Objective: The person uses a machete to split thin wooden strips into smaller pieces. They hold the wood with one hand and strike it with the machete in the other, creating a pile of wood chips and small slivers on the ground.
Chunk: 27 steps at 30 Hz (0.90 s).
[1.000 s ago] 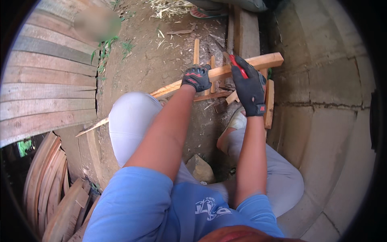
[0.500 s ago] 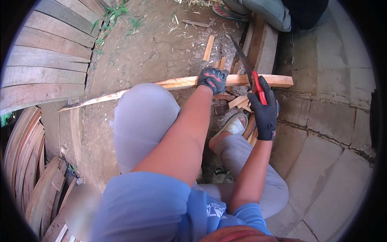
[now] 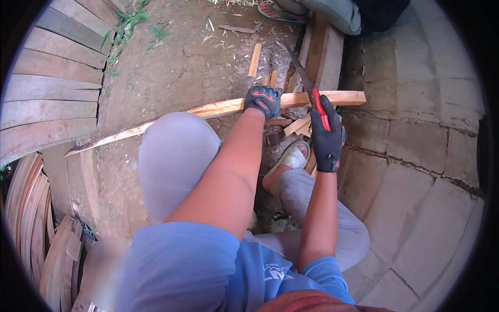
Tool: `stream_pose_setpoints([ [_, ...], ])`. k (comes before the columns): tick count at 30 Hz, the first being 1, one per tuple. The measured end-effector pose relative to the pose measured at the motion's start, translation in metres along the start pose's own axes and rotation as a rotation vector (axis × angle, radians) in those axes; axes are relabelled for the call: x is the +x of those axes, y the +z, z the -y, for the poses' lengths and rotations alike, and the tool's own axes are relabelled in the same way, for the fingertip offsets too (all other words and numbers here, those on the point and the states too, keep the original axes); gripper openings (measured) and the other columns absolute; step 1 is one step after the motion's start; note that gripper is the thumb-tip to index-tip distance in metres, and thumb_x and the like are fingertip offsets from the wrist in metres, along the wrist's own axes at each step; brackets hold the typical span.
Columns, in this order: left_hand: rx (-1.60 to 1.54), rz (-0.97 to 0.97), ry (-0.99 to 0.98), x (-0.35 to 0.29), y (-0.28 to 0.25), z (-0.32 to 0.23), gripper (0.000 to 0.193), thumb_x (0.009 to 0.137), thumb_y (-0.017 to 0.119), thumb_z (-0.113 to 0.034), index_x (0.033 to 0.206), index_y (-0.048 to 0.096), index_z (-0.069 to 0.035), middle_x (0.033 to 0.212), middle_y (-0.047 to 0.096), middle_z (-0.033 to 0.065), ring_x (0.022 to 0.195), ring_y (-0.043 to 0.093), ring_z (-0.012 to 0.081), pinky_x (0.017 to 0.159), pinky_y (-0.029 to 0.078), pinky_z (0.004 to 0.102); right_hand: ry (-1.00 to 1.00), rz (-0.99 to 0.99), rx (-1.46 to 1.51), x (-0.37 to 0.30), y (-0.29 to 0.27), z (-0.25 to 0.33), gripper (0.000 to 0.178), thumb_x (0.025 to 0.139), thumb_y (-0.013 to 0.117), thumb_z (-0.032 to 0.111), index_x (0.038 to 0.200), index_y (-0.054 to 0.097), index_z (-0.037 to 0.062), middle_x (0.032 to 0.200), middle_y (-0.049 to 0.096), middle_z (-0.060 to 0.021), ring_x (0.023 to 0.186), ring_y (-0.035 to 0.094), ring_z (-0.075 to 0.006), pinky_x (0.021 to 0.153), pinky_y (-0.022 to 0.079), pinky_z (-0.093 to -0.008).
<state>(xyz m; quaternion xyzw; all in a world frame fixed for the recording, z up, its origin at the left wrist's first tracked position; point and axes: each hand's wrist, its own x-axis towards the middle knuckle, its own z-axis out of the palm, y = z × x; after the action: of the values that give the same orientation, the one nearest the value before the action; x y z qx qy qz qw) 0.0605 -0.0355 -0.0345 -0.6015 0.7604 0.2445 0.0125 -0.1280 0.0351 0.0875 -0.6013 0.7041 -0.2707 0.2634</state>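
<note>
A long wooden strip (image 3: 218, 107) lies crosswise in front of me, its squared end pointing right and its thin end reaching far left. My left hand (image 3: 264, 101), in a black glove with red trim, is closed over the strip and presses on it. To the right, my gloved right hand (image 3: 327, 136) grips the red handle of a hand saw (image 3: 306, 78). The saw's blade crosses the strip between my left hand and the squared end, its tip pointing away from me. Whether the teeth have cut into the wood is too small to tell.
Small wood offcuts (image 3: 298, 125) lie under the strip near my sandalled foot (image 3: 291, 157). Beams (image 3: 328, 57) run away beyond the saw, beside another person's leg (image 3: 335, 15). Stacked boards (image 3: 52, 99) stand at the left, and paving slabs (image 3: 405, 208) cover the right.
The whole view has shifted slightly, so everything sits a little farther left. My right hand and the saw have moved little against the strip; my left hand keeps its hold.
</note>
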Motion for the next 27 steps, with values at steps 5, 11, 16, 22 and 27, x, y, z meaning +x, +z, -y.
stream_pose_setpoints([
  [5, -0.028, -0.035, 0.032, 0.002, 0.006, 0.002, 0.043, 0.085, 0.076, -0.037, 0.123, 0.074, -0.017, 0.115, 0.078, 0.0144, 0.11, 0.076, 0.0332, 0.098, 0.059, 0.0473, 0.011, -0.046, 0.084, 0.003, -0.007, -0.015, 0.047, 0.1, 0.075, 0.026, 0.145, 0.069, 0.013, 0.125, 0.078, -0.0174, 0.105, 0.078, -0.0264, 0.091, 0.059, -0.0389],
  [11, -0.024, -0.033, 0.045, 0.005, 0.012, 0.006, 0.049, 0.083, 0.079, -0.04, 0.125, 0.073, -0.015, 0.116, 0.077, 0.0161, 0.111, 0.074, 0.0349, 0.098, 0.059, 0.0466, -0.064, -0.083, 0.098, 0.005, -0.007, -0.03, 0.046, 0.1, 0.074, 0.024, 0.144, 0.07, 0.0114, 0.119, 0.078, -0.015, 0.09, 0.074, -0.0178, 0.08, 0.058, -0.034],
  [16, -0.018, -0.029, 0.056, 0.005, 0.01, 0.006, 0.054, 0.083, 0.079, -0.042, 0.128, 0.071, -0.014, 0.119, 0.076, 0.0168, 0.114, 0.073, 0.0343, 0.101, 0.058, 0.0458, -0.02, -0.065, 0.289, 0.017, -0.012, -0.054, 0.043, 0.099, 0.075, 0.022, 0.14, 0.072, 0.0098, 0.115, 0.079, -0.0148, 0.09, 0.075, -0.022, 0.081, 0.058, -0.0368],
  [22, -0.001, -0.018, 0.035, -0.002, 0.005, -0.001, 0.046, 0.086, 0.076, -0.039, 0.124, 0.071, -0.014, 0.116, 0.077, 0.0159, 0.111, 0.074, 0.0338, 0.098, 0.058, 0.0474, 0.033, -0.124, 0.029, -0.001, 0.015, 0.026, 0.045, 0.1, 0.073, 0.025, 0.143, 0.07, 0.0126, 0.12, 0.078, -0.0192, 0.104, 0.077, -0.0346, 0.09, 0.058, -0.0421],
  [27, -0.029, -0.051, 0.025, -0.001, 0.02, -0.001, 0.039, 0.088, 0.074, -0.039, 0.118, 0.069, -0.014, 0.113, 0.078, 0.0144, 0.107, 0.075, 0.0341, 0.092, 0.058, 0.0495, -0.078, -0.079, -0.074, -0.01, 0.023, 0.035, 0.044, 0.1, 0.072, 0.027, 0.143, 0.071, 0.0156, 0.126, 0.075, -0.0213, 0.113, 0.075, -0.0332, 0.094, 0.058, -0.0402],
])
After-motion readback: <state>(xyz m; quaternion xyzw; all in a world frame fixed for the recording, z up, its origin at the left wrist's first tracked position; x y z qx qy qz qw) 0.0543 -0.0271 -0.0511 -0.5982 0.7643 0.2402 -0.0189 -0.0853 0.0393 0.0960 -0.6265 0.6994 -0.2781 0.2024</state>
